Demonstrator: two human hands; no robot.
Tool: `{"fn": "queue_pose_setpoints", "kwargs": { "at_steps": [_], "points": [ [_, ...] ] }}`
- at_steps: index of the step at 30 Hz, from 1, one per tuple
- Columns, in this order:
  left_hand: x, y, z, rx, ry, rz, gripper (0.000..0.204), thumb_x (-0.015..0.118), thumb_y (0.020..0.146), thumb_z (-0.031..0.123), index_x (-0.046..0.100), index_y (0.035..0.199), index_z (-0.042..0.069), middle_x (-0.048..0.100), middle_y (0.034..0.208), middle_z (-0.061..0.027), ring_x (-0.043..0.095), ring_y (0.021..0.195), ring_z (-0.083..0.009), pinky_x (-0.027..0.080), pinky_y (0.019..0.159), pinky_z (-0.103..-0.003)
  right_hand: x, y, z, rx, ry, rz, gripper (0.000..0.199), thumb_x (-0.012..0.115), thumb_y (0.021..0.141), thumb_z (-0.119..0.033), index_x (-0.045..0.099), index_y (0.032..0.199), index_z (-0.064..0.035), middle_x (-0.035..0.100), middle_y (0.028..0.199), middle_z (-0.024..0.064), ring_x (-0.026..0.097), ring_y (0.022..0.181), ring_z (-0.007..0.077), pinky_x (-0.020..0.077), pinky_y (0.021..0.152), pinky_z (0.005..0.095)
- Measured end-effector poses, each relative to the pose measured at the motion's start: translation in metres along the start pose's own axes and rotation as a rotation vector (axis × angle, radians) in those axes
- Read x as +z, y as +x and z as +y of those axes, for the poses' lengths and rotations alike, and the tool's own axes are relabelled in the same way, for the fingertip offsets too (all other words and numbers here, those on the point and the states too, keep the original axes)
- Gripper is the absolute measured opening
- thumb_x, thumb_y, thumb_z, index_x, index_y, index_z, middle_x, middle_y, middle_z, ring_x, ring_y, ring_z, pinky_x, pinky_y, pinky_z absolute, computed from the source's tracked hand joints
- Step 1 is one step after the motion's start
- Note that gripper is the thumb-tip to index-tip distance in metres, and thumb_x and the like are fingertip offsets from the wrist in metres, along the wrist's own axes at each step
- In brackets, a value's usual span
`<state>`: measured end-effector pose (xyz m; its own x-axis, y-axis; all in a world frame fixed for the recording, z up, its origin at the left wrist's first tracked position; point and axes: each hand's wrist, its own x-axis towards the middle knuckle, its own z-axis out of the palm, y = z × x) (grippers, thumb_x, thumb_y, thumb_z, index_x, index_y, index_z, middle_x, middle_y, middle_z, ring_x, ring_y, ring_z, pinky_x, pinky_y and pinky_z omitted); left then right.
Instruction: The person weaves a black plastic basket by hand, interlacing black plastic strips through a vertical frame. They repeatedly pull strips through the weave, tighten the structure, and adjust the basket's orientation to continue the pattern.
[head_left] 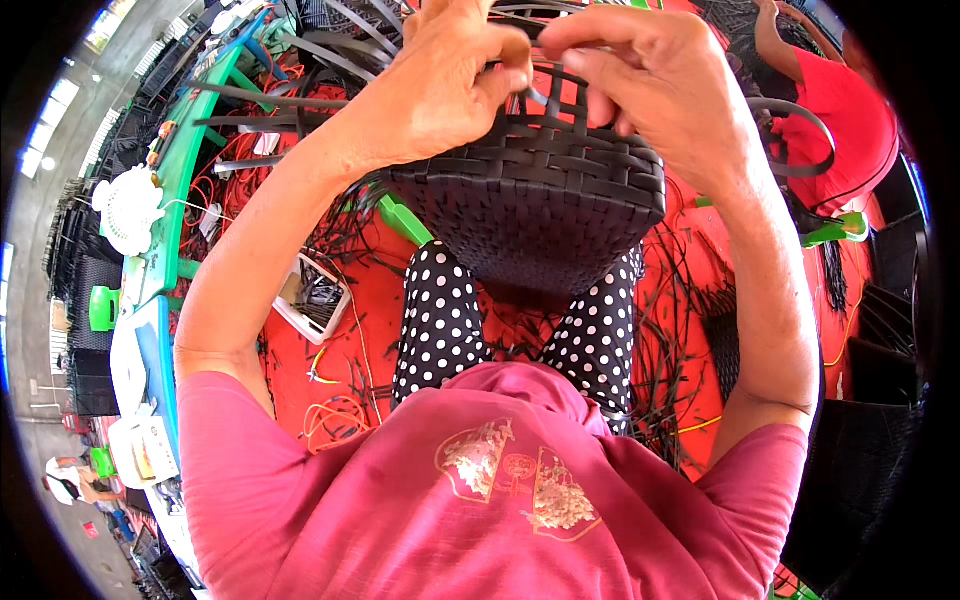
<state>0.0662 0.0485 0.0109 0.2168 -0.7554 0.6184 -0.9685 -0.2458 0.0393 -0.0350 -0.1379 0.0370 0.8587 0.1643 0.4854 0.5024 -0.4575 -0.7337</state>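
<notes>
A black woven basket-like piece [530, 195] of flat plastic strips stands between my knees, its upper part an open lattice. Over its left upper edge, my left hand [450, 85] is closed with fingers curled, and a short greyish weaving strip [536, 96] shows at its fingertips. My right hand [655, 80] is above the right side of the weave. Its thumb and forefinger come together near the lattice, the other fingers bent below; whatever lies in that pinch is too small to make out. Loose strip ends [340, 45] fan out beyond my left hand.
Black strip scraps litter the red floor [310, 385]. A white tray [315, 298] of dark pieces lies left of my knees. Along the left runs a green bench [185, 170] with a white fan [128, 210]. A person in red [840, 125] sits at the far right.
</notes>
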Motion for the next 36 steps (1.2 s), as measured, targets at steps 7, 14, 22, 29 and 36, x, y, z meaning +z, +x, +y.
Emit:
{"fn": "queue_pose_setpoints", "kwargs": {
  "at_steps": [7, 14, 22, 29, 36],
  "points": [
    [-0.033, 0.005, 0.001, -0.174, -0.229, 0.001, 0.004, 0.059, 0.091, 0.003, 0.061, 0.088, 0.002, 0.047, 0.13, -0.0175, 0.049, 0.118, -0.0289, 0.038, 0.101, -0.038, 0.019, 0.011, 0.009, 0.178, 0.242, -0.007, 0.016, 0.055, 0.09, 0.004, 0.069, 0.098, 0.0026, 0.068, 0.079, 0.0069, 0.061, 0.057, 0.0118, 0.0495, 0.053, 0.0238],
    [-0.018, -0.025, -0.013, -0.195, -0.046, 0.001, 0.008, 0.061, 0.087, 0.002, 0.063, 0.095, 0.002, 0.04, 0.142, -0.0203, 0.038, 0.131, -0.0381, 0.031, 0.108, -0.046, 0.015, 0.02, 0.019, 0.22, 0.005, -0.121, 0.015, 0.067, 0.09, -0.016, 0.068, 0.094, -0.0017, 0.061, 0.064, -0.0019, 0.058, 0.056, 0.003, 0.046, 0.048, 0.0195],
    [-0.016, -0.024, -0.009, -0.095, 0.364, -0.19, 0.02, 0.064, 0.087, 0.017, 0.074, 0.102, 0.007, 0.032, 0.155, -0.0141, 0.022, 0.144, -0.0364, 0.016, 0.118, -0.046, 0.02, 0.036, 0.008, -0.237, -0.757, -0.187, 0.015, 0.057, 0.071, -0.006, 0.066, 0.072, 0.0051, 0.059, 0.065, 0.0238, 0.06, 0.06, 0.038, 0.0481, 0.061, 0.0422],
    [-0.013, -0.025, -0.026, -0.109, 0.198, -0.183, 0.022, 0.068, 0.083, 0.016, 0.072, 0.104, 0.01, 0.031, 0.156, -0.0143, 0.024, 0.143, -0.0372, 0.016, 0.117, -0.046, -0.006, 0.045, -0.023, -0.128, -0.695, -0.487, 0.016, 0.055, 0.071, -0.007, 0.061, 0.066, 0.0072, 0.058, 0.064, 0.023, 0.059, 0.056, 0.0316, 0.0468, 0.058, 0.0407],
    [-0.022, -0.019, -0.006, -0.158, 0.1, -0.148, 0.008, 0.065, 0.083, 0.009, 0.063, 0.089, 0.003, 0.037, 0.144, -0.0189, 0.031, 0.136, -0.0386, 0.023, 0.111, -0.048, -0.004, 0.049, -0.028, 0.104, -0.449, -0.464, 0.019, 0.052, 0.073, -0.007, 0.055, 0.065, 0.0101, 0.05, 0.054, 0.0206, 0.053, 0.05, 0.0278, 0.0441, 0.056, 0.0409]
  ]
}}
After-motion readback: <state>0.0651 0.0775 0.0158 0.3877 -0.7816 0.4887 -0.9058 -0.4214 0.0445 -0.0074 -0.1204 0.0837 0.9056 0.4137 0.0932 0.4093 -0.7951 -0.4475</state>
